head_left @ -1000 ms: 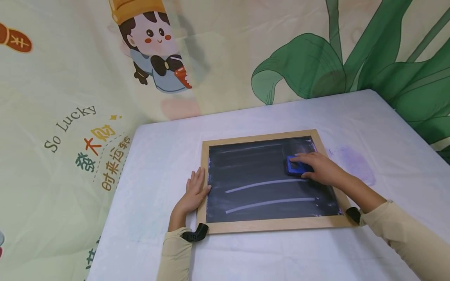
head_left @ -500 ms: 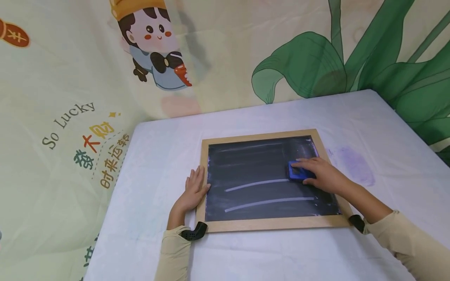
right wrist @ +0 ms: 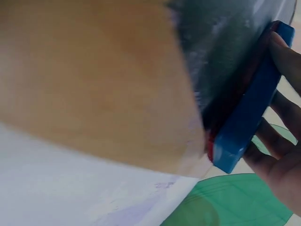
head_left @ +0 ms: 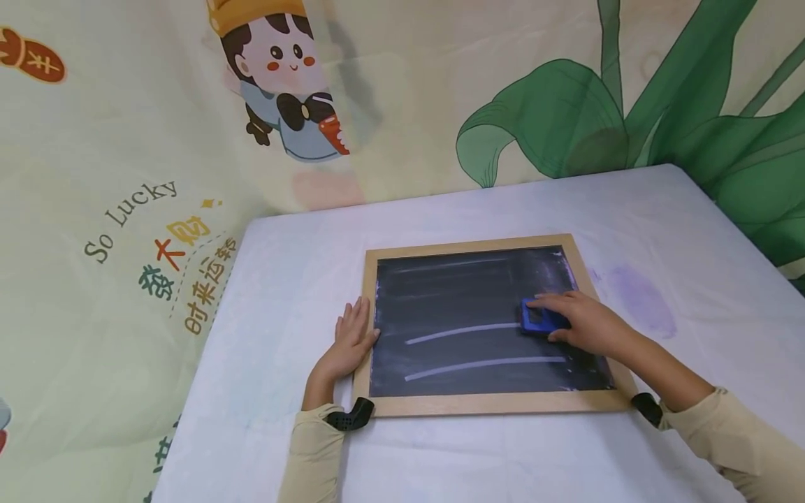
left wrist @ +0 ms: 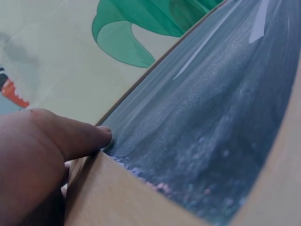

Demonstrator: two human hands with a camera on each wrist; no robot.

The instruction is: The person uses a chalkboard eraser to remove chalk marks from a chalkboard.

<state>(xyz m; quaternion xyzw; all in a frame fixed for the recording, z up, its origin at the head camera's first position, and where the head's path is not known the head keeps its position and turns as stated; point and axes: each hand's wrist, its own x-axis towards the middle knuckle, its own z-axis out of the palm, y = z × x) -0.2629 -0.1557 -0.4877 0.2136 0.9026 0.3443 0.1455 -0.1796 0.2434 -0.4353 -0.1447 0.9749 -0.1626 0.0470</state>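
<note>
A small blackboard [head_left: 453,293] in a wooden frame lies on the white-covered table. Two pale chalk lines cross its lower half, with faint smears above. My right hand [head_left: 594,323] grips a blue eraser [head_left: 532,318] between thumb and fingers, over the right end of the upper line. The eraser's dark red underside faces the board in the right wrist view. At the board's left side, my left hand [head_left: 346,344] rests against the frame [head_left: 361,381] with its fingers extended. Its thumb [left wrist: 89,137] reaches over the frame onto the board's edge in the left wrist view.
A purple chalk smudge [head_left: 638,297] marks the tablecloth [head_left: 302,272] right of the board. Behind the table hangs a printed cloth [head_left: 409,105] with a cartoon figure and green leaves. Both wrists wear a black device [head_left: 352,415].
My right hand has slid the eraser down the board toward me, from above the upper chalk line onto it, covering its right end. My left hand has stayed at the frame.
</note>
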